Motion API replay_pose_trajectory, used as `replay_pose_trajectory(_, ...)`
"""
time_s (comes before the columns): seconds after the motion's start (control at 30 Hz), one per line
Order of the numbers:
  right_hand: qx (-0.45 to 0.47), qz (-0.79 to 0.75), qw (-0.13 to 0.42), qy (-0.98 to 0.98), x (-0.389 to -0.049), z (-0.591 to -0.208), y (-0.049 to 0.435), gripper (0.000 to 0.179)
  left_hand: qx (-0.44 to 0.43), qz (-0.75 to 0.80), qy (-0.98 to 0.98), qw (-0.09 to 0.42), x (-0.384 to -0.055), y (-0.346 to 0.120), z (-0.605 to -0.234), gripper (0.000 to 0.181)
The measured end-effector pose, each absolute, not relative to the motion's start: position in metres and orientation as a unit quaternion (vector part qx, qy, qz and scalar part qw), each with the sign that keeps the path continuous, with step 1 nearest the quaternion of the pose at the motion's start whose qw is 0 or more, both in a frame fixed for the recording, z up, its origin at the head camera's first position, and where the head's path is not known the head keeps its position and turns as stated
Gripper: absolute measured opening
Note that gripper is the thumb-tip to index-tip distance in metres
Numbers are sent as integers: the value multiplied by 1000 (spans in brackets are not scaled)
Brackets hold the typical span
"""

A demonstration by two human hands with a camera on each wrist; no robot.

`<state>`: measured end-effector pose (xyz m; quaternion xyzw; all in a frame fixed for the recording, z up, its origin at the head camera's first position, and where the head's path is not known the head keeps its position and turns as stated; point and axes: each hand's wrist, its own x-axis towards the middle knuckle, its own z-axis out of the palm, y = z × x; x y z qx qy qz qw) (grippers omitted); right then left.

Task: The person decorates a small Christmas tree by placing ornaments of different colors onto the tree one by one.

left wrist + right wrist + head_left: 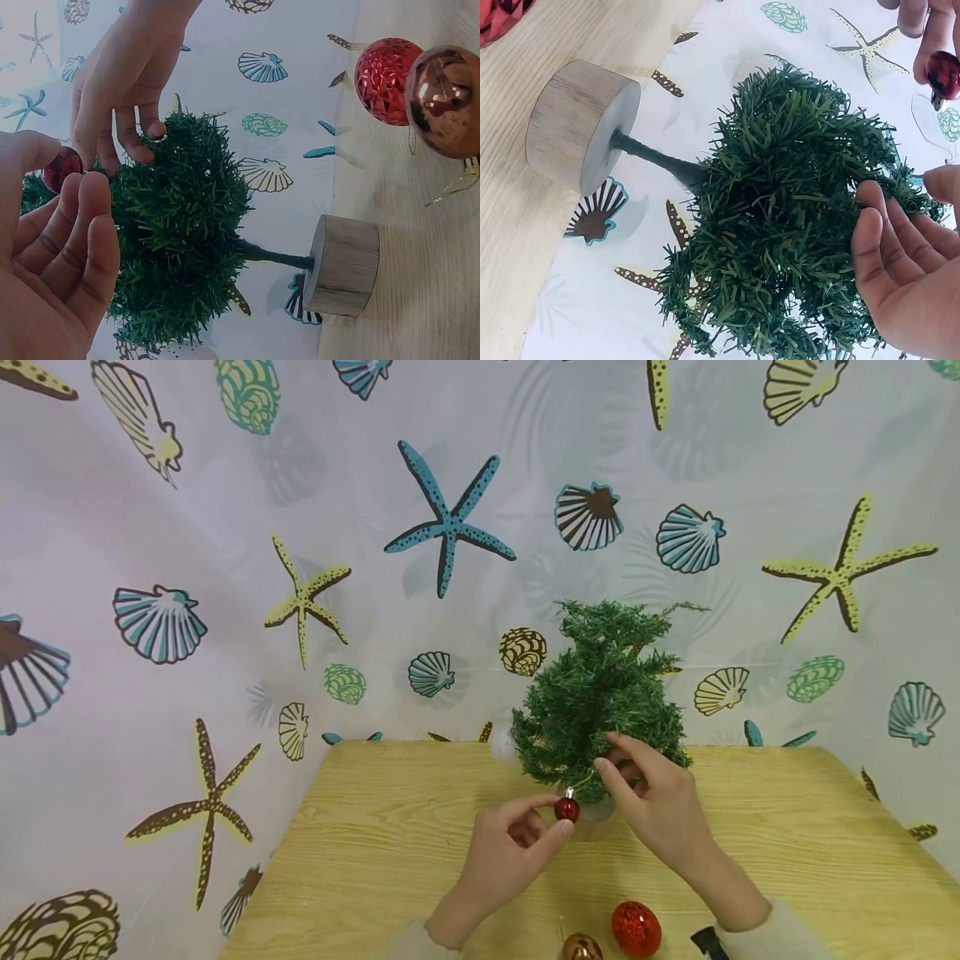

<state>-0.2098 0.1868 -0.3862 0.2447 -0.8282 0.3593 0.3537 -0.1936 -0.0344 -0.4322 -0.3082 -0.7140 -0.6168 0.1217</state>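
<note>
Because the thread [585, 779] of the small red ball [567, 811] looks thin, its loop should be kept wide and guided over a firm part of the green tree [600, 693]. The left hand [504, 850], in the lower middle of the head view, pinches this ball with thumb and forefinger; the right hand [666, 806], at its right, has bent fingers at the tree, but I cannot tell whether they grip anything.

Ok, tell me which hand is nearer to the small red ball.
Left. The left hand pinches the small red ball between thumb and finger; the right hand is apart from it, farther up by the tree's branches.
</note>
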Motion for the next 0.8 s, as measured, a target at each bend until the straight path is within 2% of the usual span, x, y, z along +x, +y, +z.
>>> replay_pose_trajectory(0.33,260,347,359,-826,-207,-385,181,44,-288,-630,-713,110,-196,-30,-428,28)
replay_pose_trajectory(0.53,264,354,364,-820,-204,-382,180,38,-286,-631,-710,129,-199,-27,-424,28)
replay_pose_trajectory(0.8,292,348,389,-801,-199,-378,182,25,-287,-640,-701,128,-199,-26,-420,28)
